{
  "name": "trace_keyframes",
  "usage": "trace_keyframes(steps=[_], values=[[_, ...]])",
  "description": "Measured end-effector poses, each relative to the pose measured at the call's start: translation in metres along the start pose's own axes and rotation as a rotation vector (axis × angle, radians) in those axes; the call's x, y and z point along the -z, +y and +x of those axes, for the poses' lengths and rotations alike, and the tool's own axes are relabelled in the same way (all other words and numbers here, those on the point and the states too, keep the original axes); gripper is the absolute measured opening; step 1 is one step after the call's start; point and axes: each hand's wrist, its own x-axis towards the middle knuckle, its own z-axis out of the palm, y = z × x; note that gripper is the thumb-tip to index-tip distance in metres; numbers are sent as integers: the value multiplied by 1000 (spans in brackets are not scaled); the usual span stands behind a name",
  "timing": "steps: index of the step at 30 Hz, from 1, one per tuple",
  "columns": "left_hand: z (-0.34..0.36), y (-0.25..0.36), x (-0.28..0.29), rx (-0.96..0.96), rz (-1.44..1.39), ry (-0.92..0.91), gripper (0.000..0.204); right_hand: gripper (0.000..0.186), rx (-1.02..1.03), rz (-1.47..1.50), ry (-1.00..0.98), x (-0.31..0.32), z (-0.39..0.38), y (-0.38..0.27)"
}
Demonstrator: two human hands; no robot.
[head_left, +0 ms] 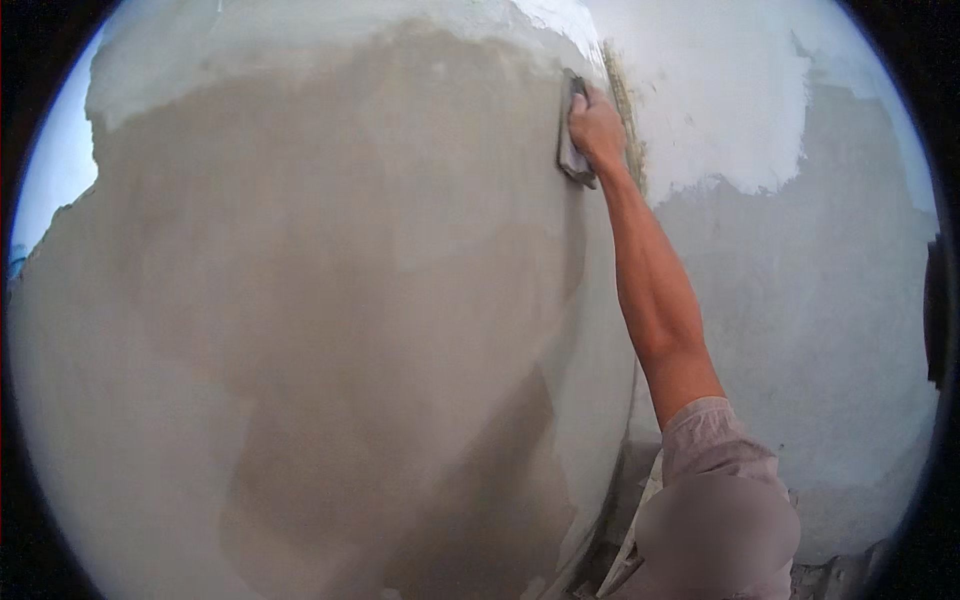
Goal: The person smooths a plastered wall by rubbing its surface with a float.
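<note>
My right arm reaches up the wall from the lower right, and my right hand (597, 130) is closed round the handle of a plastering trowel (574, 166). The trowel's flat blade stands nearly upright against the plastered wall (330, 230), close to the inside corner. Damp-looking brownish plaster covers much of this wall, with darker patches lower down and paler grey toward the edges. Wet white plaster (562, 22) shows at the top, near the corner. My left hand is out of the picture.
A second grey wall (780, 300) meets the first at the corner and carries a whitish patch (730, 100). A rough strip (622, 90) runs down the corner's upper part. Bright light (62, 150) shows past the ragged upper left edge. A dark object (935, 310) stands at the far right.
</note>
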Motion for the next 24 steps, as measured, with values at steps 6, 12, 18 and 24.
trace_keyframes(steps=[6, 12, 18, 24], values=[[-5, 8, 1, 97, -3, -28, 70, 50, 555, 312, -61, 45, -69, -79], [-1, 3, 0, 44, 10, -43, 72, 46, 358, 111, -17, 30, -17, -81], [-3, 4, -1, 76, 0, -40, 73, 51, 624, 241, -104, 56, -59, -110], [-4, 0, -3, 94, -29, -37, 73, 54, 501, 136, 109, 31, -31, -104]])
